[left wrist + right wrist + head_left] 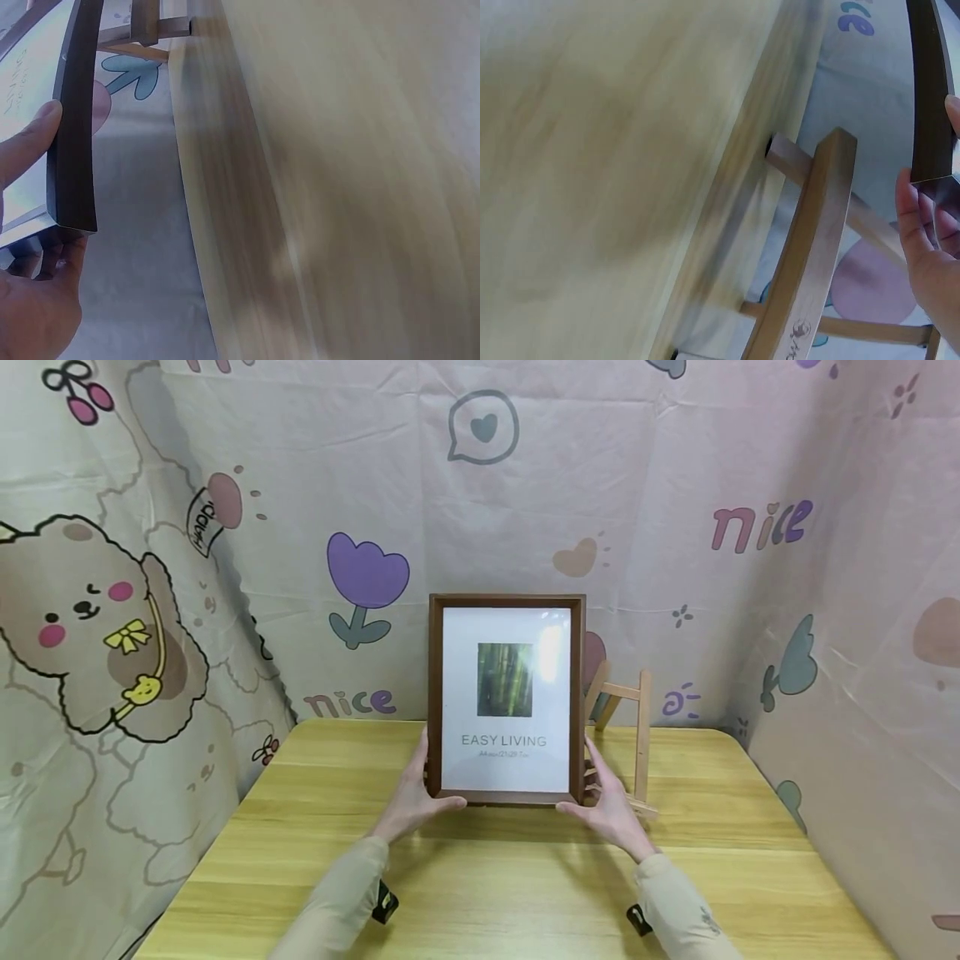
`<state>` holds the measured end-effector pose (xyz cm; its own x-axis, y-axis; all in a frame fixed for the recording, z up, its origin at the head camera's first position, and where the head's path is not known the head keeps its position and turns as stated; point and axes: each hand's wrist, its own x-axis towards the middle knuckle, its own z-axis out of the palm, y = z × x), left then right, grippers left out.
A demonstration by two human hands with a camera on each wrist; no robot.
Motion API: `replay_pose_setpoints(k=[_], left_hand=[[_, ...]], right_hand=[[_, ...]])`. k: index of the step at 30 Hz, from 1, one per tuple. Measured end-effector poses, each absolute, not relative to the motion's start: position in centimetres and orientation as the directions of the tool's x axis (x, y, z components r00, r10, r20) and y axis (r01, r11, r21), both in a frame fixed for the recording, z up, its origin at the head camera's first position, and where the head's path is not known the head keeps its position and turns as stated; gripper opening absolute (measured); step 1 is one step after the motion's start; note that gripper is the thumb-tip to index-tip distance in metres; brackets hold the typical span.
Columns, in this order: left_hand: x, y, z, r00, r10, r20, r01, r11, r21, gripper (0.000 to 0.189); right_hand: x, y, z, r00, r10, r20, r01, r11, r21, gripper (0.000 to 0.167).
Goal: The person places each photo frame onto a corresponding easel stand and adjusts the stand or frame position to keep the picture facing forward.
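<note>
A brown picture frame (507, 797) is held upright above the table, its white sheet and green bamboo print facing the head camera. My left hand (416, 797) grips its lower left corner, thumb on the front edge and fingers behind, as the left wrist view also shows on the left hand (37, 311). At the lower right corner my right hand (603, 802) grips it likewise. Just behind and to the right stands a small wooden easel (642, 743), partly hidden by the frame and the right hand. In the right wrist view the easel (810, 247) is apart from the frame.
The wood-grain table (495, 885) reaches back to a printed cloth (480, 518) that hangs behind it and on both sides. A black strap piece (385, 902) shows by the left sleeve, and another black piece (639, 920) by the right sleeve.
</note>
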<state>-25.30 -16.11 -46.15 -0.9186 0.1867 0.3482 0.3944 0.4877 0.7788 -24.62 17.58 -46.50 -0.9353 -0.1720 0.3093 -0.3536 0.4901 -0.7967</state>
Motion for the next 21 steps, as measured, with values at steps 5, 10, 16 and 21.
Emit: replay_pose_setpoints(k=[5, 10, 16, 21], left_hand=[[-26.0, -15.4, -46.1, -0.906, 0.200, 0.372, 0.422, 0.488, 0.765, 0.138], [-26.5, -14.8, -45.9, -0.901, 0.209, 0.379, 0.432, 0.491, 0.756, 0.137], [-27.4, -13.8, -45.8, -0.896, 0.237, 0.376, 0.444, 0.494, 0.748, 0.137], [-28.2, -12.9, -45.5, -0.892, 0.254, 0.374, 0.452, 0.492, 0.744, 0.136]], right_hand=[[-24.8, 18.2, -46.5, -0.932, -0.156, 0.328, -0.362, 0.475, -0.802, 0.120], [-25.0, 18.7, -46.7, -0.930, -0.151, 0.336, -0.366, 0.474, -0.801, 0.119], [-24.9, 19.7, -46.5, -0.936, -0.123, 0.330, -0.346, 0.501, -0.793, 0.121], [-25.0, 20.5, -46.0, -0.939, -0.118, 0.322, -0.338, 0.471, -0.814, 0.121]])
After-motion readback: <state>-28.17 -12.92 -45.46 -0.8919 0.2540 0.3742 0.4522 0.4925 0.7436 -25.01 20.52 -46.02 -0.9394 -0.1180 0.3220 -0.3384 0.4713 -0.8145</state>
